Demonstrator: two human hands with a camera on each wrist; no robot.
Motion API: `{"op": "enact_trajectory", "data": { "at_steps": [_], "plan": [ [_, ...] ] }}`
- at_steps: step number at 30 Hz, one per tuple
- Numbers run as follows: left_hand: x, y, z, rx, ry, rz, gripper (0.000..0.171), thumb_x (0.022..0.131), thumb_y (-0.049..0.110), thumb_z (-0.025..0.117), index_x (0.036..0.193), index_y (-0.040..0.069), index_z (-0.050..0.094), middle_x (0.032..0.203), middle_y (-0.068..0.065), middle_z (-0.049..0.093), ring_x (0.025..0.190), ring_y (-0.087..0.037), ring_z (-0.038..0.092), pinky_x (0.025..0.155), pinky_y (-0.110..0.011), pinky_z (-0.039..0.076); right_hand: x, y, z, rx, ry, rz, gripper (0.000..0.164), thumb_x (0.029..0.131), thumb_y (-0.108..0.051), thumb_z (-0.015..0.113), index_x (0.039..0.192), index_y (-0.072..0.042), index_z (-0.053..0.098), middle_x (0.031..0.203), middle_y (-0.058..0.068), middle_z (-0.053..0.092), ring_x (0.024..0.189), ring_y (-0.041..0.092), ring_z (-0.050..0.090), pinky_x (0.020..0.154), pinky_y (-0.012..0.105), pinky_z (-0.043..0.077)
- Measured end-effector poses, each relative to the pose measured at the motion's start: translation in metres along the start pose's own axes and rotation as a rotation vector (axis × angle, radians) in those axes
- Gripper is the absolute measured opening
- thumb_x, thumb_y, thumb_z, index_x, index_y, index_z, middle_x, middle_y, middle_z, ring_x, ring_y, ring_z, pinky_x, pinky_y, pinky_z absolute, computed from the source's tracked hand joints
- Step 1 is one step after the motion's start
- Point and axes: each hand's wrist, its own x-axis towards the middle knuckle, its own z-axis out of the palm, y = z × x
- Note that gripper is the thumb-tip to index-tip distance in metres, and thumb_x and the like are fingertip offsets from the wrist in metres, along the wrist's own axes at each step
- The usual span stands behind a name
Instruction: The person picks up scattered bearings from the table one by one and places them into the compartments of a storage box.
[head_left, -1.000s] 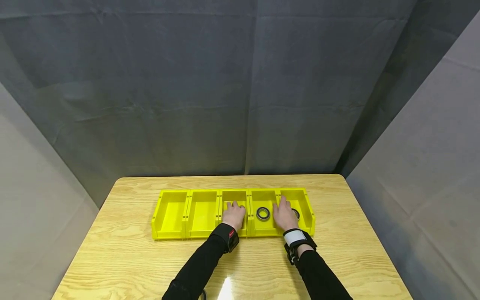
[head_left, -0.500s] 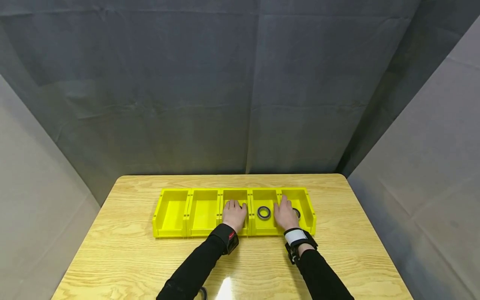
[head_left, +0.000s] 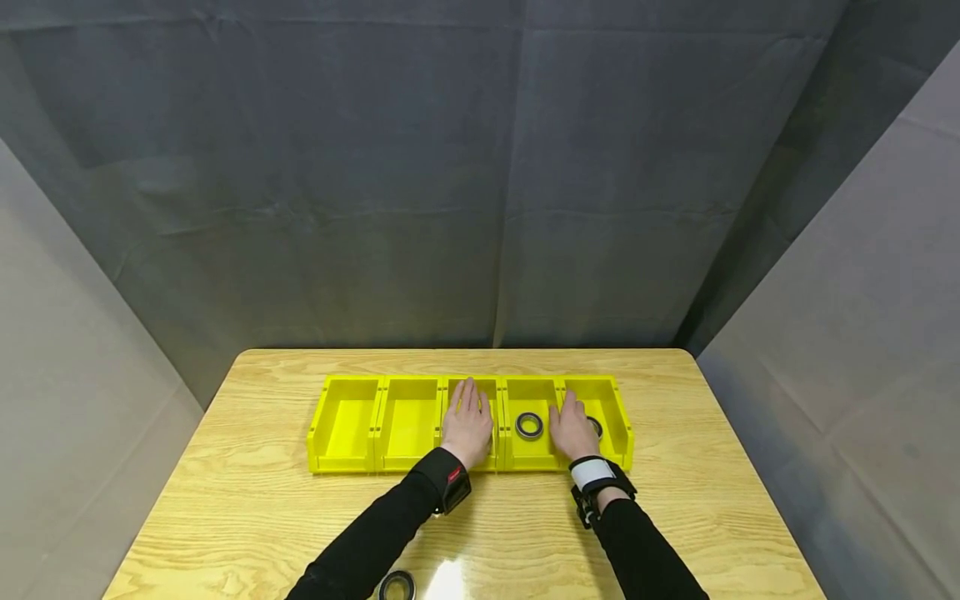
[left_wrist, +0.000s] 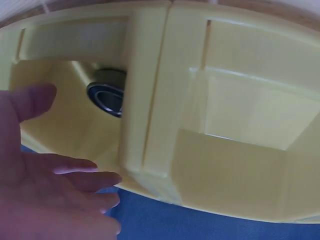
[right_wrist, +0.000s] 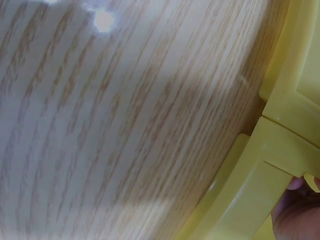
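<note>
My left hand (head_left: 468, 427) reaches over the middle yellow bin (head_left: 491, 385) with its fingers straight. In the left wrist view that bin holds a dark ring bearing (left_wrist: 111, 77) tilted against the side wall, apart from the thumb and fingers (left_wrist: 90, 180). The head view hides this bearing behind the hand. My right hand (head_left: 573, 433) grips the divider wall of the rightmost yellow bin (head_left: 609, 400), thumb on one side and fingers on the other. Beside it a bearing (head_left: 597, 422) lies partly hidden; another bearing (head_left: 529, 414) lies flat in the fourth bin (head_left: 517, 392).
The two left bins, the leftmost bin (head_left: 347, 417) and its neighbour bin (head_left: 411, 417), join the same row on the wooden table (head_left: 262, 517). Near the front, a further bearing (head_left: 397, 574) lies beside the left forearm. Grey cloth (head_left: 375, 208) hangs behind the table.
The fingers of my left hand have gone from bent to straight, reaching farther forward over the middle bin. Its forearm has shifted left, uncovering more of the bearing on the table. The right hand stays put.
</note>
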Motion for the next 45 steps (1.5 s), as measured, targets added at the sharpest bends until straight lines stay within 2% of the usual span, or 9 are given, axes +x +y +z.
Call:
{"op": "enact_trajectory", "data": {
  "at_steps": [4, 14, 22, 28, 30, 39, 45],
  "plan": [
    [-0.007, -0.005, -0.004, -0.067, 0.012, 0.004, 0.064, 0.097, 0.039, 0.061, 0.148, 0.002, 0.048, 0.156, -0.019, 0.045, 0.152, -0.031, 0.034, 0.127, -0.043, 0.021, 0.000, 0.000, 0.001, -0.002, -0.009, 0.004, 0.058, 0.108, -0.028, 0.039, 0.153, 0.004, 0.023, 0.143, 0.035, 0.046, 0.111, 0.050, 0.060, 0.090, 0.059, 0.052],
    [-0.021, -0.024, -0.007, -0.381, -0.087, -0.010, 0.074, 0.097, 0.034, 0.065, 0.153, -0.003, 0.036, 0.162, -0.026, 0.029, 0.156, -0.038, 0.020, 0.129, -0.049, 0.011, 0.000, 0.000, 0.002, 0.011, -0.022, 0.023, 0.058, 0.108, -0.028, 0.040, 0.154, 0.003, 0.022, 0.145, 0.033, 0.045, 0.115, 0.049, 0.059, 0.093, 0.059, 0.051],
    [-0.033, -0.049, -0.014, -0.551, -0.151, -0.023, 0.077, 0.098, 0.033, 0.063, 0.155, -0.005, 0.029, 0.164, -0.029, 0.021, 0.157, -0.041, 0.012, 0.129, -0.052, 0.006, 0.000, 0.000, 0.002, 0.014, -0.022, 0.029, 0.058, 0.108, -0.028, 0.040, 0.154, 0.003, 0.023, 0.143, 0.033, 0.047, 0.114, 0.048, 0.060, 0.092, 0.058, 0.051],
    [-0.040, -0.066, -0.021, -0.847, -0.250, -0.001, 0.082, 0.099, 0.034, 0.060, 0.155, -0.012, 0.021, 0.164, -0.032, 0.015, 0.157, -0.044, 0.007, 0.128, -0.055, 0.006, 0.000, 0.001, 0.002, 0.011, -0.027, 0.029, 0.057, 0.108, -0.028, 0.039, 0.154, 0.003, 0.022, 0.143, 0.034, 0.046, 0.114, 0.050, 0.059, 0.092, 0.059, 0.051],
    [-0.043, -0.071, -0.023, -0.920, -0.269, 0.004, 0.083, 0.099, 0.033, 0.058, 0.155, -0.012, 0.019, 0.164, -0.032, 0.013, 0.156, -0.044, 0.006, 0.128, -0.055, 0.007, 0.000, 0.001, 0.002, 0.009, -0.027, 0.030, 0.058, 0.108, -0.028, 0.039, 0.154, 0.003, 0.022, 0.143, 0.034, 0.046, 0.114, 0.050, 0.059, 0.092, 0.059, 0.051],
    [-0.065, -0.090, -0.026, -1.039, -0.306, 0.029, 0.082, 0.100, 0.031, 0.056, 0.155, -0.014, 0.015, 0.165, -0.032, 0.009, 0.156, -0.044, 0.006, 0.128, -0.056, 0.009, 0.000, 0.000, 0.001, 0.008, -0.027, 0.028, 0.057, 0.108, -0.027, 0.040, 0.154, 0.003, 0.023, 0.143, 0.033, 0.046, 0.114, 0.049, 0.060, 0.093, 0.059, 0.051],
    [-0.083, -0.104, -0.027, -1.065, -0.308, 0.029, 0.082, 0.101, 0.033, 0.056, 0.156, -0.012, 0.014, 0.165, -0.031, 0.009, 0.156, -0.045, 0.006, 0.126, -0.059, 0.010, 0.000, 0.000, 0.001, 0.008, -0.024, 0.026, 0.058, 0.108, -0.027, 0.040, 0.154, 0.004, 0.023, 0.144, 0.034, 0.045, 0.118, 0.050, 0.058, 0.096, 0.060, 0.050]
  ]
}}
